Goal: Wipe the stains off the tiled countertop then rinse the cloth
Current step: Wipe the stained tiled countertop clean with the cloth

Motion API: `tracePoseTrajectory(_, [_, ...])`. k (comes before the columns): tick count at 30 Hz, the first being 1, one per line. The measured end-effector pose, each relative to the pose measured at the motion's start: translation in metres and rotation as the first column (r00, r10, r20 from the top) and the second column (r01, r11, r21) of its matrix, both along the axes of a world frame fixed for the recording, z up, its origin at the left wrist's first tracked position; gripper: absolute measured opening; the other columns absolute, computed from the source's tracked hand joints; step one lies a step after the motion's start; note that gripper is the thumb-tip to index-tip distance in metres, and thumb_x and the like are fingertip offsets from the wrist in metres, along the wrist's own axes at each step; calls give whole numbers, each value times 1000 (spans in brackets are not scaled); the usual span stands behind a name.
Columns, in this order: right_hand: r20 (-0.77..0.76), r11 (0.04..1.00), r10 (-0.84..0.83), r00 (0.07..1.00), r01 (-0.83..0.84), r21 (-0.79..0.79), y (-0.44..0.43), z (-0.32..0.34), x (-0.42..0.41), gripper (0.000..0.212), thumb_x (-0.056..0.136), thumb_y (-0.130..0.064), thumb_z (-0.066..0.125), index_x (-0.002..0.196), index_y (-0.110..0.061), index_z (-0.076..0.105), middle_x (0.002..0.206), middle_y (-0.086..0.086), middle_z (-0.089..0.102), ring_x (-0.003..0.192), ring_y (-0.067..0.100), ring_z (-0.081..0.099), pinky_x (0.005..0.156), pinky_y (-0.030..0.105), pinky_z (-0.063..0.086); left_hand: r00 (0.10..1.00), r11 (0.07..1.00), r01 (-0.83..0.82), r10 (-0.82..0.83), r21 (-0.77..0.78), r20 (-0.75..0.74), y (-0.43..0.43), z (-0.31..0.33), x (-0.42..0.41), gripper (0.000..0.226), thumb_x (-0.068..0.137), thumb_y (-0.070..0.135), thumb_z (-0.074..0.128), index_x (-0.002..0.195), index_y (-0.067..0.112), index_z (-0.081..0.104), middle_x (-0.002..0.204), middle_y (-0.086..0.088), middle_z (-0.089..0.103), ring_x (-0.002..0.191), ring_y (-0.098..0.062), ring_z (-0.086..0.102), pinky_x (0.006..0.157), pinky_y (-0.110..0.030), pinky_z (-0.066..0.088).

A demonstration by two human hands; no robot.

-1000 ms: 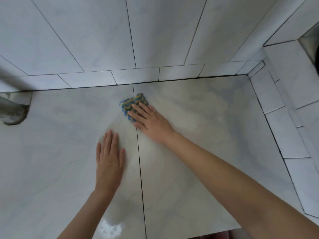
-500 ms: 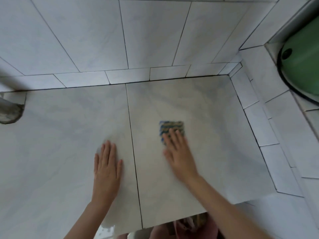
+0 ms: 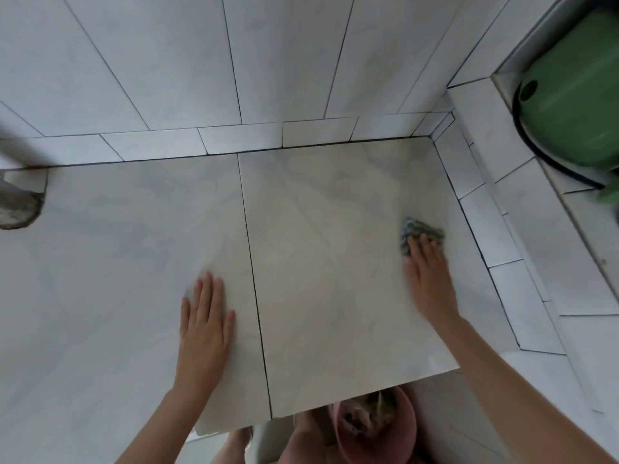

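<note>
A small blue-and-yellow patterned cloth [image 3: 419, 230] lies on the pale marbled tiled countertop [image 3: 318, 279], close to its right edge by the side wall. My right hand [image 3: 430, 276] presses flat on the cloth with straight fingers that cover its near half. My left hand [image 3: 205, 321] rests flat on the countertop, palm down, just left of the dark grout line [image 3: 254, 289] between the two large tiles. No distinct stain shows on the surface.
White tiled walls rise behind and to the right. A green round container [image 3: 576, 105] stands on the ledge at the upper right. A rough grey pipe end [image 3: 16, 209] sits at the left edge. Below the counter's front edge is a pink bucket [image 3: 378, 426].
My right hand has slid the cloth from the back centre, near the grout line, across the right tile to its right edge. My left hand stays planted.
</note>
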State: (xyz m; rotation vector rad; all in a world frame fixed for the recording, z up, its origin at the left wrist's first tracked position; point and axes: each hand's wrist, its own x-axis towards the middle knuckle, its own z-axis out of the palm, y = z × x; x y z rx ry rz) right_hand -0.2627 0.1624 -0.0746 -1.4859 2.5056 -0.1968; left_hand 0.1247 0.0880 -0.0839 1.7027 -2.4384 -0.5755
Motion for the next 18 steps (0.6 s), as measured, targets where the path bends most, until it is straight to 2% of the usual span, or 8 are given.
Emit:
tracePoseTrajectory(2, [11, 996, -90, 996, 90, 1, -23, 1, -8, 69, 91, -45, 14, 140, -4, 38, 148, 22, 31, 138, 37, 29, 116, 45, 16, 1000, 1000, 2, -2, -4, 5, 0, -1, 0, 60, 96, 38, 18, 150, 12, 12, 158, -4, 7, 145, -13, -1, 117, -30, -8])
tracePoseTrajectory(4, [30, 996, -87, 996, 88, -18, -50, -1, 11, 66, 91, -43, 18, 138, -3, 42, 146, 24, 34, 135, 40, 32, 114, 48, 20, 1000, 1000, 1, -1, -5, 8, 0, -2, 0, 60, 96, 38, 18, 150, 12, 11, 158, -5, 8, 145, -13, -1, 117, -31, -8])
tracePoseTrajectory(6, [36, 996, 47, 998, -44, -80, -69, -5, 49, 58, 92, -37, 28, 134, -4, 48, 141, 25, 42, 130, 43, 40, 110, 51, 27, 1000, 1000, -4, 4, -4, 3, 0, -2, 1, 60, 96, 38, 17, 150, 13, 10, 158, -4, 7, 145, -13, -1, 117, -31, -7])
tracePoseTrajectory(8, [43, 972, 208, 977, -202, -122, -72, -9, 96, 53, 94, -39, 32, 134, -9, 49, 141, 20, 44, 131, 39, 40, 111, 46, 27, 1000, 1000, -7, 7, -2, -1, 1, -3, 0, 60, 96, 39, 17, 150, 14, 9, 158, -3, 6, 145, -12, -1, 117, -32, -6])
tracePoseTrajectory(11, [67, 918, 391, 918, -384, -102, -47, -7, 146, 54, 99, -46, 19, 141, -19, 39, 149, 9, 36, 139, 26, 26, 115, 39, 12, 1000, 1000, -13, 13, -1, 2, 1, -3, 0, 60, 96, 38, 19, 150, 12, 12, 158, -3, 8, 145, -13, 1, 118, -32, -5])
tracePoseTrajectory(13, [79, 887, 462, 884, -457, -67, -23, -5, 151, 53, 100, -46, 16, 144, -23, 33, 152, 2, 30, 143, 18, 17, 116, 37, 10, 1000, 1000, -17, 17, -5, 3, 1, -3, 0, 60, 96, 38, 19, 150, 12, 13, 158, -3, 9, 145, -14, 2, 118, -33, -4])
tracePoseTrajectory(16, [48, 889, 456, 888, -454, -50, -1, -3, 127, 52, 101, -46, 15, 144, -25, 35, 153, -1, 29, 142, 17, 21, 116, 37, 12, 1000, 1000, -18, 18, -9, 7, 1, -3, 0, 59, 96, 37, 19, 150, 13, 12, 158, -3, 8, 146, -14, 1, 118, -33, -4])
tracePoseTrajectory(18, [36, 934, 352, 935, -348, -86, -1, 6, 107, 54, 101, -46, 13, 142, -23, 39, 151, 1, 32, 141, 20, 25, 116, 37, 11, 1000, 1000, -18, 18, -18, 12, 2, -3, -1, 59, 96, 36, 19, 150, 13, 12, 158, -4, 8, 146, -14, 1, 118, -34, -3])
